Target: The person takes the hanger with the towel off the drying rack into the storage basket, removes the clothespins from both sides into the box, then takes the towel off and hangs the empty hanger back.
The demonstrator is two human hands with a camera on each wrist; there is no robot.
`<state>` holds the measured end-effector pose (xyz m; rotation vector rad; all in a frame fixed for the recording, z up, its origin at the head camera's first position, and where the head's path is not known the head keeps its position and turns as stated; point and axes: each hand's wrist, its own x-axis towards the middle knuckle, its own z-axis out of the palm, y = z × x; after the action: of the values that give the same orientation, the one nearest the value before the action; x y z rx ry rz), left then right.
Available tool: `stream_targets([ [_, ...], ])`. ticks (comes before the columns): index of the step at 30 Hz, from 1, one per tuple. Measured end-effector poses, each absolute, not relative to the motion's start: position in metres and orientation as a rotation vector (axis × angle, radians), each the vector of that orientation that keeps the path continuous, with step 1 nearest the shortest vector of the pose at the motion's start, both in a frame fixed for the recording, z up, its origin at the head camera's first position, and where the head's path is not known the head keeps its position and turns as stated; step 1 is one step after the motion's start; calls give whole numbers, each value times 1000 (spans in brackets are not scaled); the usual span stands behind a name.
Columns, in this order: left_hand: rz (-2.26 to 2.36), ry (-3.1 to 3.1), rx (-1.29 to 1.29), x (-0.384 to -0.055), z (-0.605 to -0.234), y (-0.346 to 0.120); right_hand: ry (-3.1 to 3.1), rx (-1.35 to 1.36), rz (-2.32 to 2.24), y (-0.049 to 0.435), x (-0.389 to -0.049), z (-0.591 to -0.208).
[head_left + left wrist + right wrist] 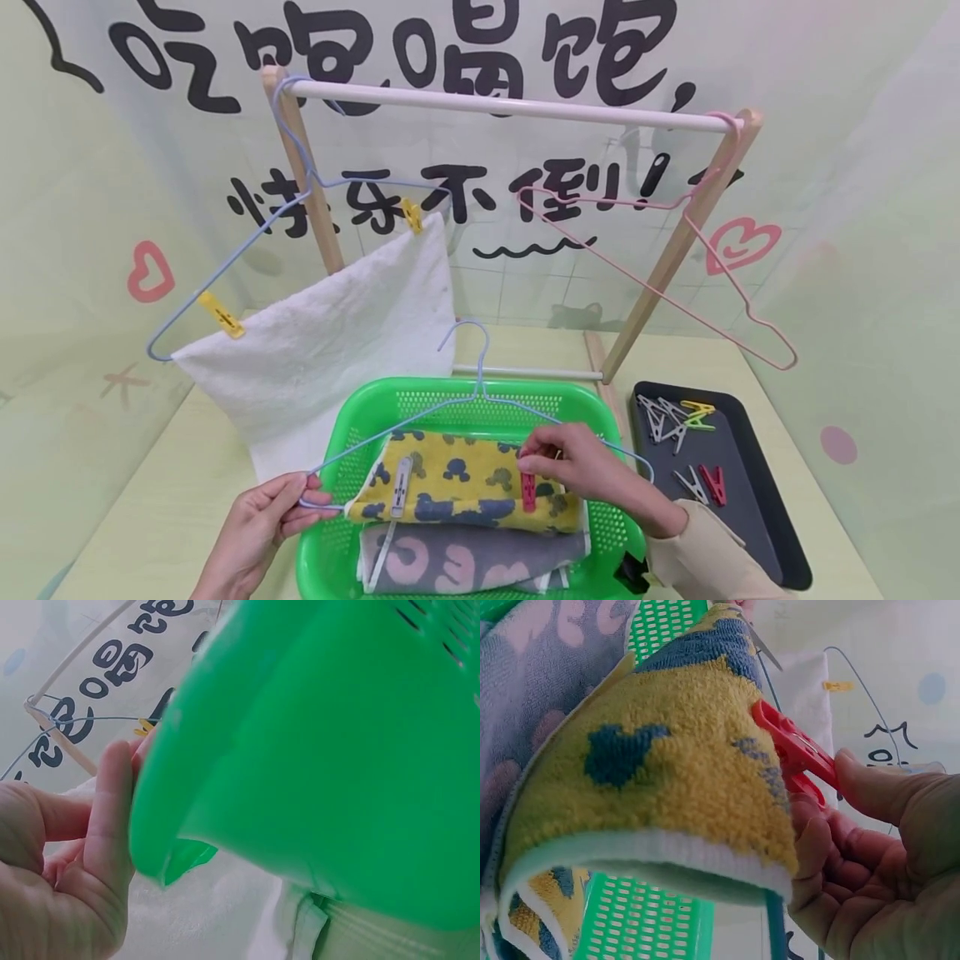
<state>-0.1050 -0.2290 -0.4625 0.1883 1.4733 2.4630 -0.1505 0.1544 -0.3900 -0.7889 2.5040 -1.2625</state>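
Note:
My left hand (258, 525) grips the left corner of a blue wire hanger (481, 367), held over a green basket (352, 417). A yellow towel (480, 479) with dark mouse-head shapes is folded over the hanger's lower bar. Toward its left side a grey clothespin (401, 487) is clipped on. My right hand (577, 458) pinches the handles of a red clothespin (528, 492), whose jaws sit on the towel's folded edge at the right. In the right wrist view, thumb and fingers squeeze that clothespin (799, 750). Basket plastic (315, 750) fills much of the left wrist view.
A grey towel (472, 558) with pink letters lies in the basket. Behind stands a rack with a white rail (510, 106), carrying a white towel (337, 325) on one hanger and a bare pink hanger (615, 267). At right, a dark tray (735, 500) holds several clothespins.

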Motion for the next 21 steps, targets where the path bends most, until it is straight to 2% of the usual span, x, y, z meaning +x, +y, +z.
stream_targets([
  [12,2478,1479,179,-105,-465,-231,2492,-743,-1491,165,-147,-378],
  [21,2491,1470,193,-105,-466,-231,2749,-649,-1580,204,-139,-369],
])
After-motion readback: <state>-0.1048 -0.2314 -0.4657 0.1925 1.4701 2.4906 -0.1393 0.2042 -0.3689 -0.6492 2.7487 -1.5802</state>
